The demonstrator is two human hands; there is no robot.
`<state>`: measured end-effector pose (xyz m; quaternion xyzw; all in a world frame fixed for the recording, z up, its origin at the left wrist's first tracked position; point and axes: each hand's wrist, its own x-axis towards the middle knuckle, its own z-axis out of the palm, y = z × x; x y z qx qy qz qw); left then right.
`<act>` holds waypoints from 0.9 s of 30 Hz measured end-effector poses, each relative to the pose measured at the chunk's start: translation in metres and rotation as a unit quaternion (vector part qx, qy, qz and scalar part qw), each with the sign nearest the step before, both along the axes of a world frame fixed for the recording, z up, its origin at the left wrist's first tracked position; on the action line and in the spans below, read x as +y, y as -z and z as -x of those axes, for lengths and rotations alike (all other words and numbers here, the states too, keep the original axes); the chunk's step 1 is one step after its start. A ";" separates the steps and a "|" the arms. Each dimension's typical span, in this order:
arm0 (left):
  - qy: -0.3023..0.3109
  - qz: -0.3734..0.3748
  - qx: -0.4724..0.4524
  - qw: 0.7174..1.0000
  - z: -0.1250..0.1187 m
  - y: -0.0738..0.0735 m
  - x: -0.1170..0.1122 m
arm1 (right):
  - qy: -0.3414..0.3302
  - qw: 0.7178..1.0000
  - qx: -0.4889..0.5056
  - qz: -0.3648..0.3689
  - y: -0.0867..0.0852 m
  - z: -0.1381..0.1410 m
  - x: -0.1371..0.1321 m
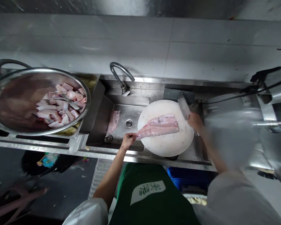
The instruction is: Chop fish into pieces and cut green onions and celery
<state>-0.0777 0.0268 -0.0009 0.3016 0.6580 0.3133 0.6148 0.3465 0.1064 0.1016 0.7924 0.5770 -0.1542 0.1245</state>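
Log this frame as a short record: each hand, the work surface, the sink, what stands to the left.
Left hand: the left hand grips the narrow end of a long pale-pink fish piece
Right hand: the right hand holds a broad-bladed metal knife, blade apart from the fish
Work surface: round white cutting board under most of the fish
Sink: rectangular steel sink, with a smaller pink fish piece inside
Left side: large round metal vessel holding cut fish chunks

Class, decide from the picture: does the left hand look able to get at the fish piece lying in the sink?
Probably yes: the fish piece lies near the left hand with nothing visible over it, though that hand would likely need to release the fillet.
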 end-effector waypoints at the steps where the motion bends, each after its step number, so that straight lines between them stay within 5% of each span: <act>1: -0.006 -0.005 0.003 1.000 0.000 -0.001 -0.003 | 0.006 1.000 -0.001 0.010 -0.002 0.005 -0.017; 8: -0.046 0.003 -0.028 0.999 -0.006 0.004 -0.030 | -0.007 0.998 0.046 0.038 -0.011 0.074 -0.114; 13: 0.025 -0.013 0.067 0.997 0.004 0.000 -0.019 | -0.020 0.995 0.066 0.067 -0.005 0.114 -0.123; 16: 0.016 -0.146 0.216 0.965 -0.001 -0.011 -0.009 | -0.016 0.995 0.066 0.072 0.004 0.118 -0.119; 18: 0.023 -0.268 0.267 0.925 -0.023 -0.016 0.000 | -0.012 0.995 0.066 0.074 0.008 0.118 -0.115; 21: 0.148 -0.398 0.243 0.872 -0.082 -0.016 0.014 | -0.003 0.995 0.069 0.076 0.008 0.118 -0.114; 24: 0.269 -0.431 0.237 0.828 -0.140 -0.006 0.025 | -0.004 0.994 0.067 0.083 0.001 0.115 -0.125; 27: 0.311 -0.423 0.280 0.804 -0.164 0.007 0.027 | -0.006 0.991 0.058 0.117 -0.004 0.109 -0.147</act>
